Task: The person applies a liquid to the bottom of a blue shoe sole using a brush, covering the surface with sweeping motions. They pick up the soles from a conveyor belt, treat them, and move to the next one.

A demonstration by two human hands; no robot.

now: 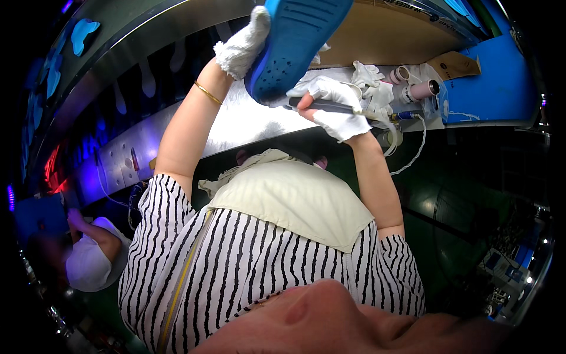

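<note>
At the top, a blue shoe sole (295,50) is held up and tilted, with dark specks at its lower end. My left hand (244,46), in a white knit glove, grips the sole's left side; most of its fingers are out of sight behind it. Just right of the sole's lower end is my right hand (336,94), wearing a white glove with bare fingertips showing. It is closed around a slim dark-handled tool (331,106) that points toward the sole. The tool's tip is hard to make out. Below both lies a brightly lit white work surface (227,127).
Crumpled white gloves (368,76) and a pink cylinder (423,89) lie right of my right hand. Behind stands a cardboard box (395,35), beside a blue panel (495,74). A white cord (422,144) hangs off the edge. Another person (94,253) sits at left.
</note>
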